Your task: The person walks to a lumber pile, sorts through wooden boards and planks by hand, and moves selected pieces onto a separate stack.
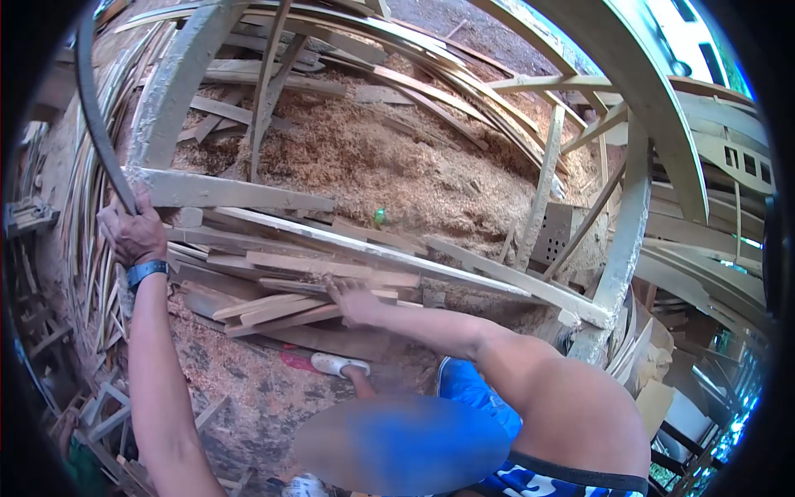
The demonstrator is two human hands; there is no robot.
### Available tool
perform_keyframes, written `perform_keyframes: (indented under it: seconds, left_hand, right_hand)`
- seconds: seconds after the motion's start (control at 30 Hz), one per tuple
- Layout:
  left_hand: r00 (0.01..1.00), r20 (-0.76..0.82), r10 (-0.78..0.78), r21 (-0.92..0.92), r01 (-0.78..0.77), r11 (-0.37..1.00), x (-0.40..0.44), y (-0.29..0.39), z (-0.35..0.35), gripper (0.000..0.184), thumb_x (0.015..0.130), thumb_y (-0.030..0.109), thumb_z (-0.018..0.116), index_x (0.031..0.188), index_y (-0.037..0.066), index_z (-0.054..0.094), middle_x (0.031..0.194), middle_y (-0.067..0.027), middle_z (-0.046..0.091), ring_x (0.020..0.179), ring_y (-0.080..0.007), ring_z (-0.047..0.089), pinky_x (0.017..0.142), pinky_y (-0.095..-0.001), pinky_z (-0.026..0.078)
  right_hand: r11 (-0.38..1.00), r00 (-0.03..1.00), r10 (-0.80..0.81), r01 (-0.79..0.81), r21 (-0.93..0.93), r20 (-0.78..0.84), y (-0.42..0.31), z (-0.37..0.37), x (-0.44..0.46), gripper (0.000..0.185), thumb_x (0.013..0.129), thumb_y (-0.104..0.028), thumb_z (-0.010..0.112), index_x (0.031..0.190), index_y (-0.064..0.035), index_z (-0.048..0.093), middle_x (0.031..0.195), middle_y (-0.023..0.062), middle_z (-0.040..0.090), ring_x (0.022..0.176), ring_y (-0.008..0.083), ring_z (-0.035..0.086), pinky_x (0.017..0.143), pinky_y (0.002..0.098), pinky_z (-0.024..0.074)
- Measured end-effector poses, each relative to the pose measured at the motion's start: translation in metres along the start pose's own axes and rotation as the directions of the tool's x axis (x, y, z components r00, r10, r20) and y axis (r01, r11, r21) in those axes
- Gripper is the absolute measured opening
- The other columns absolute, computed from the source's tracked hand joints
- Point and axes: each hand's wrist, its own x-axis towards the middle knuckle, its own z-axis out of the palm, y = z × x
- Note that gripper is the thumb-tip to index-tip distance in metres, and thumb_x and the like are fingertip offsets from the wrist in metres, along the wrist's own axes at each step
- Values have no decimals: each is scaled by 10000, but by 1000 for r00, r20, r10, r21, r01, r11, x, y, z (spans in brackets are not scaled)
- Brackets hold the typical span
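Observation:
My left hand [134, 230], with a dark blue band at the wrist, reaches up from the lower left. Its fingers are closed around the lower end of a long, dark curved strip [93, 103], whose material I cannot make out. Right beside the hand is the end of a pale wooden crossbeam [232, 192], part of a rough timber frame. My right hand does not show. The other arm in view belongs to a co-worker, whose hand [354, 302] rests on a pile of short boards [277, 311].
The bare-backed co-worker [571, 398] bends low at the bottom right, wearing blue shorts. Angled frame posts [625, 224] rise at the right. Sawdust [356, 157] and loose planks cover the ground behind the crossbeam. Thin wood strips [99, 174] lie bunched at the left.

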Motion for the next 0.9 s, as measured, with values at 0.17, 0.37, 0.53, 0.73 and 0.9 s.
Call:
perform_keyframes:
  seconds: [0.17,0.37,0.53,0.73,0.9]
  left_hand:
    - [1000,-10,-2,-57,1,998,0,6,-7,499,896,505,600,911,14,687,967,-161,585,949,-370,578,829,-471,474]
    - [998,34,-46,-119,50,992,-2,-1,1,460,863,504,624,1140,141,685,992,-129,584,984,-342,555,839,-492,478]
    - [985,135,-103,-133,121,984,6,7,-15,482,871,510,600,1190,155,664,1094,-161,595,1106,-374,541,970,-491,431]
    - [893,175,-415,-564,436,701,-42,26,-80,728,914,476,574,1209,-188,532,1395,-308,441,1274,-433,441,1108,-460,319]
    - [663,644,-381,-518,745,420,-220,-27,-161,319,905,331,652,973,20,660,939,-230,670,909,-394,642,788,-471,480]
  right_hand:
    - [981,983,-52,17,192,175,21,-25,-88,604,745,-289,736,1251,-28,535,1154,202,615,1044,379,610,876,477,509]
    - [933,955,125,-205,294,269,47,-51,-207,544,786,-328,714,1246,-68,588,1089,227,665,1032,392,633,897,483,505]
    - [888,923,326,-373,271,203,45,-95,-289,536,797,-356,697,1245,-78,601,1106,215,665,1031,382,637,901,455,510]
    - [844,861,507,-505,179,36,29,-109,-374,572,782,-388,723,1218,-31,625,1100,207,674,1027,371,648,916,431,512]
    - [657,694,705,-717,231,146,-48,-110,-410,549,780,-343,740,1214,-27,628,999,192,708,941,308,692,870,392,531]
